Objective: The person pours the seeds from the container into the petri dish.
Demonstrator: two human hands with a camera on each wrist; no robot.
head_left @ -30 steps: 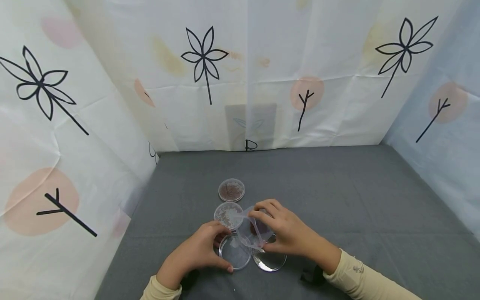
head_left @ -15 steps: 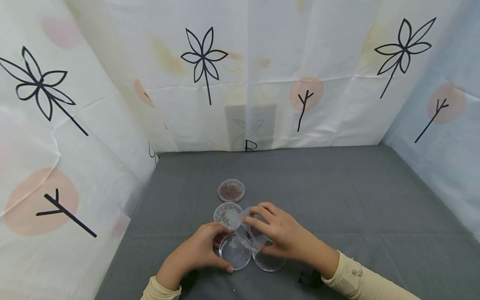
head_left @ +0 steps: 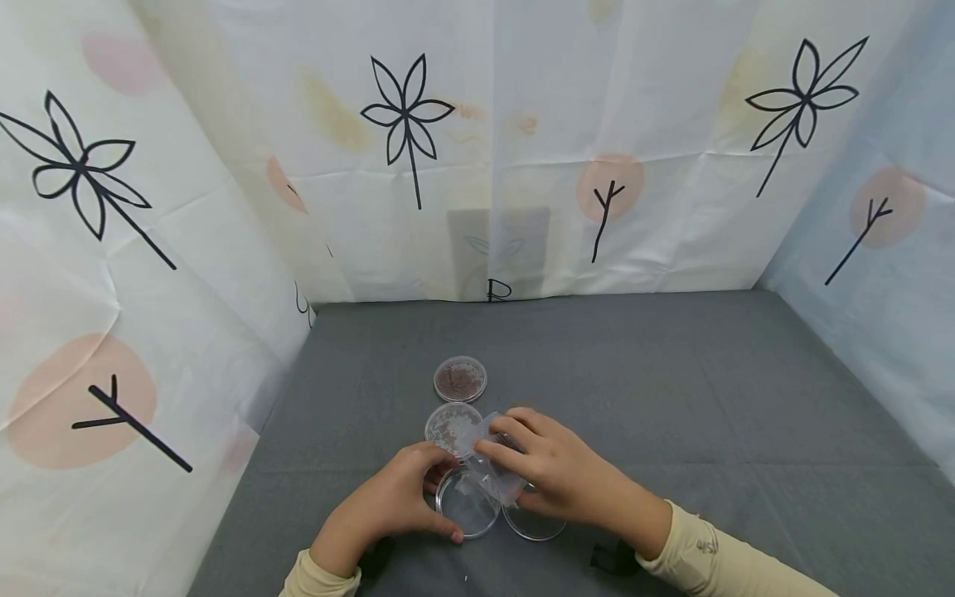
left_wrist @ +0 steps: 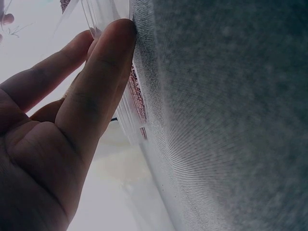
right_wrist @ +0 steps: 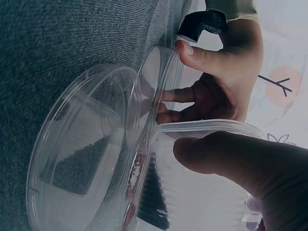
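In the head view, my left hand (head_left: 406, 493) grips the rim of a clear petri dish (head_left: 468, 510) lying on the grey cloth, thumb at the near side and fingers at the far side. Close over this dish, my right hand (head_left: 559, 468) holds a clear plastic tub (head_left: 494, 479), tilted toward the left. My right thumb (right_wrist: 202, 156) presses the tub's wall in the right wrist view. A second clear dish (head_left: 535, 526) lies partly beneath the right hand. The left fingers (left_wrist: 108, 62) show along the dish edge in the left wrist view.
Behind the gripped dish lie a round dish with whitish bits (head_left: 451, 424) and, farther back, one with reddish-brown contents (head_left: 460, 379). A patterned cloth backdrop (head_left: 537, 108) borders the grey table (head_left: 671, 373). A black wrist device (head_left: 615, 559) sits under the right wrist.
My right hand has moved slightly left and down and tilted the tub further over the gripped dish. Dark contents seen in the tub earlier no longer show in the head view. My left hand stays put.
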